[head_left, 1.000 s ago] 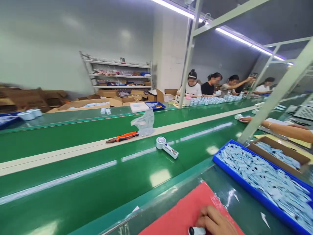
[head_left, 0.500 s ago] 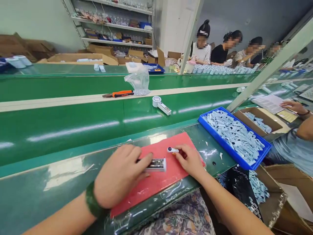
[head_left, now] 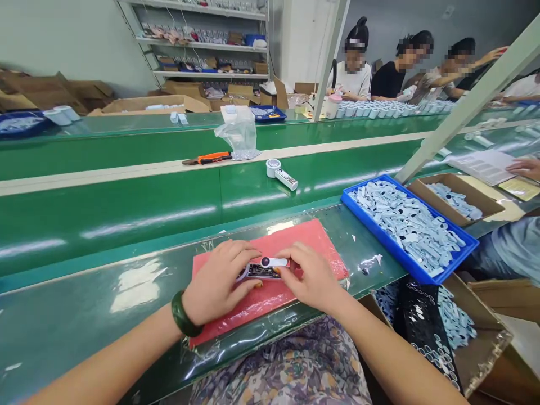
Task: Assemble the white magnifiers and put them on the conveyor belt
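On a red mat (head_left: 312, 236) at the near edge of the bench, both my hands meet over a small device. My left hand (head_left: 217, 281) grips its dark body (head_left: 260, 272), fingers curled round it. My right hand (head_left: 310, 275) pinches a small white cover piece (head_left: 274, 261) with a round dark hole, holding it right on top of the device body. A dark green bangle (head_left: 182, 316) sits on my left wrist.
A blue tray (head_left: 375, 239) of pale blue parts lies to the right, a cardboard box (head_left: 485, 199) of the same beyond it. A finished white device (head_left: 282, 172), orange-handled pliers (head_left: 208, 159) and a plastic bag (head_left: 240, 135) lie on the green conveyor (head_left: 126, 208). Several people work across and at right.
The view dropped from the conveyor to the bench. My right hand carried the white piece leftward onto the device, which my left hand now grips closer to the mat's middle.
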The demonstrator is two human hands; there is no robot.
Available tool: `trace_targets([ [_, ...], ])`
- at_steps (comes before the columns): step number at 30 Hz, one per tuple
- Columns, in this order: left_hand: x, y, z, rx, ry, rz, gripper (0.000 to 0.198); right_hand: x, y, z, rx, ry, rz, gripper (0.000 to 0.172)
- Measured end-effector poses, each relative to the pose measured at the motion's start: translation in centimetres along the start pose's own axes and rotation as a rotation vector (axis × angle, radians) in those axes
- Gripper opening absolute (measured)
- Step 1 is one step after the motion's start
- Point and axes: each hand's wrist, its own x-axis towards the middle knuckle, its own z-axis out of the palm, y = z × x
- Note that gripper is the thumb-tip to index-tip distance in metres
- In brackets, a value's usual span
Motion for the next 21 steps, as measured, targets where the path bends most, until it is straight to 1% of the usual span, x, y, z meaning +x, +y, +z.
trace_targets([
  [3, 0.1, 0.6, -0.8, -0.128, 0.146, 0.011, 0.035, 0.0, -0.6, 0.3, 0.015, 0.018, -0.042, 0.014],
  [6, 0.1, 1.0, -1.2, -0.177, 0.218, 0.024, 0.031, -0.2, -0.7, 0.6, -0.009, 0.043, -0.076, 0.015],
  [9, 0.0, 1.4, -1.2, -0.2, 0.248, 0.051, 0.017, -0.4, -1.0, 0.9, -0.026, 0.057, -0.112, 0.015],
  [11, -0.1, 1.6, -1.0, -0.215, 0.265, 0.059, 0.012, -0.6, -1.1, 1.1, -0.02, 0.068, -0.141, 0.015],
  [15, -0.3, 1.9, -1.0, -0.198, 0.301, 0.119, 0.015, -1.0, -1.4, 1.3, -0.006, 0.089, -0.161, 0.016],
  [21, -0.3, 2.1, -1.5, -0.191, 0.334, 0.217, 0.018, -1.1, -2.2, 1.1, 0.016, 0.131, -0.167, 0.016],
])
